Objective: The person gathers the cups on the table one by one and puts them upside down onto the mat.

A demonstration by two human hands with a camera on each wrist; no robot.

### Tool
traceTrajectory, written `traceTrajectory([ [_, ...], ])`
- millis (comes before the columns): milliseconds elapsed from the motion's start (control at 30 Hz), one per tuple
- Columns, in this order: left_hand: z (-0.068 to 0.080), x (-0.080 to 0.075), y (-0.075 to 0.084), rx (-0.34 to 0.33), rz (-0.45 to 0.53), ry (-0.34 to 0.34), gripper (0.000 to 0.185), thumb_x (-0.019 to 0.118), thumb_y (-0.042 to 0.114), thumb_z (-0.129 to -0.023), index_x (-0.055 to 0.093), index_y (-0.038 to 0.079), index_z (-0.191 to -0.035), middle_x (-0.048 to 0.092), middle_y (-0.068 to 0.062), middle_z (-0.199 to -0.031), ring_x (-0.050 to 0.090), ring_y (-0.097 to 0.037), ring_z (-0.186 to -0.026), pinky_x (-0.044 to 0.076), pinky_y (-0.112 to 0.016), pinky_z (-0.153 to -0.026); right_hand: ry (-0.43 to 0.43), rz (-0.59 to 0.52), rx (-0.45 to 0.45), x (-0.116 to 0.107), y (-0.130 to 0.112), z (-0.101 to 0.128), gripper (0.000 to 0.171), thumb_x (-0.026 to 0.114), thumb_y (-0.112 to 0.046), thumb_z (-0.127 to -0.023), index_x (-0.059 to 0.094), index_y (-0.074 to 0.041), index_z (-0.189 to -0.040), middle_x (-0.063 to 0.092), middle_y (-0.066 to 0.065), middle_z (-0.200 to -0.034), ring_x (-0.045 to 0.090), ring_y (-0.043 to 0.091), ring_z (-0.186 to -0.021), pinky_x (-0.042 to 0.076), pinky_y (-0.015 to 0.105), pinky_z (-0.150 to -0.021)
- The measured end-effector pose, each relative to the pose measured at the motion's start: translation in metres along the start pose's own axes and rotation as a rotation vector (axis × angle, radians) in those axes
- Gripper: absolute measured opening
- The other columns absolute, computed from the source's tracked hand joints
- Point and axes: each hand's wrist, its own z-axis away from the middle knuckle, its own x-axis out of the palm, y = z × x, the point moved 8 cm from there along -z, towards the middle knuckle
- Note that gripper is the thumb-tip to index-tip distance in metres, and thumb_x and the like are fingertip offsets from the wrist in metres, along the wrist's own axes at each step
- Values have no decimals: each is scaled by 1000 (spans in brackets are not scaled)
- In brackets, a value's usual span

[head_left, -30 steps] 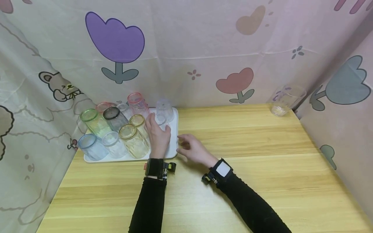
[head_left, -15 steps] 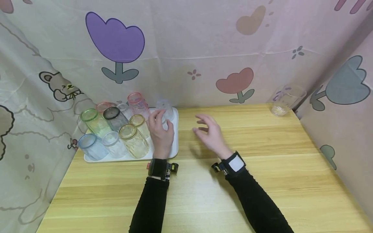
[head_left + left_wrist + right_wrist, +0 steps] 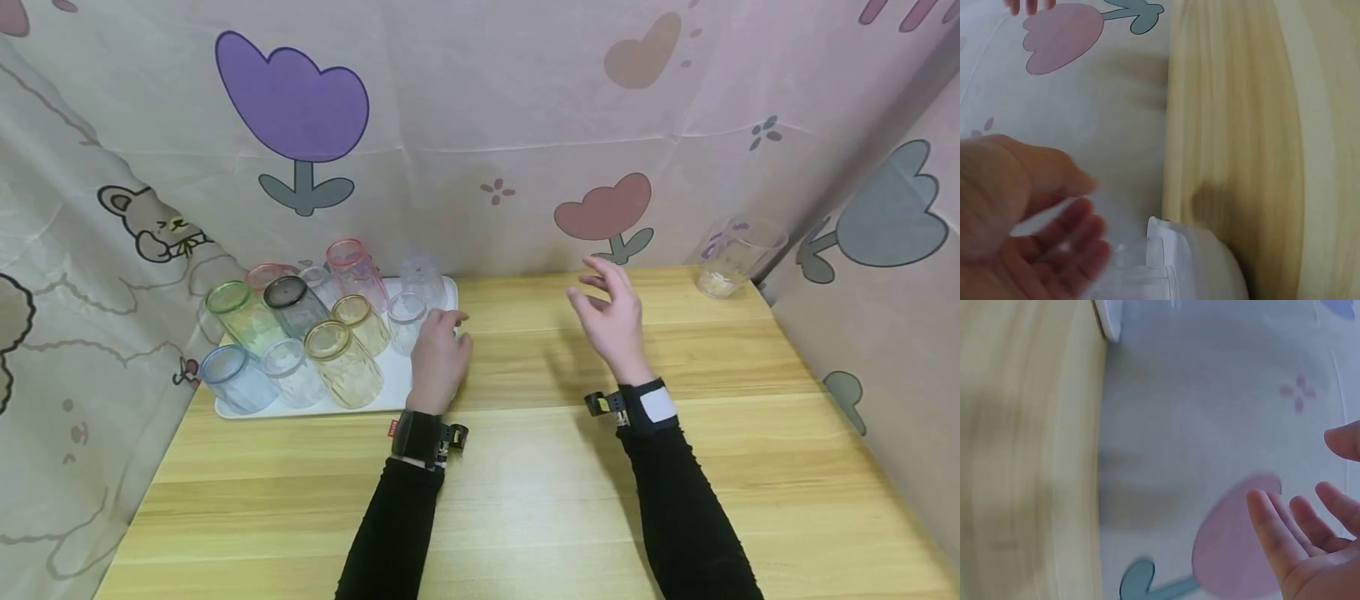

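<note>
My left hand [image 3: 441,362] hovers over the right edge of the white tray [image 3: 394,377], close beside a small clear glass [image 3: 407,323]. Its fingers are loosely bent with nothing between them, and in the left wrist view the thumb and fingertips [image 3: 1094,253] stand apart. Farther right, my right hand [image 3: 617,325] is raised above the wooden table, fingers spread and holding nothing; the right wrist view shows its fingers [image 3: 1272,534] parted from the thumb. Upside-down-looking coloured glasses crowd the tray, among them a yellow glass [image 3: 345,367], a green glass [image 3: 243,317] and a blue glass [image 3: 238,379].
A larger clear glass [image 3: 723,262] stands alone at the table's back right corner. A patterned cloth [image 3: 465,100] hangs behind the wooden table [image 3: 525,500] and along both sides. A pink glass [image 3: 356,271] and a dark grey glass [image 3: 296,304] also stand on the tray.
My right hand has moved from the tray's right edge up and to the right. The left hand has drawn away from the small clear glass, rightward to the tray's edge.
</note>
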Motion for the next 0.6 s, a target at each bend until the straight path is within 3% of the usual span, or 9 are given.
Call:
traceTrajectory([
  [233,8,18,-13,-137,-90,-196,39,64,1,-90,69,4,-128,59,-18,-123,63,-35,-105,58,-48,-77,187,-7,150,-53,26,-10,51,68,-12,-98,56,-10,-148,54,4,-147,60,22,-128,53,32,-104],
  [600,9,23,-19,-162,-107,-239,47,59,-10,-87,63,-3,-134,56,-24,-124,64,-36,-98,59,-46,-79,570,-113,335,-134,82,-10,59,66,-5,-93,49,-16,-149,51,-1,-144,54,15,-126,48,26,-103],
])
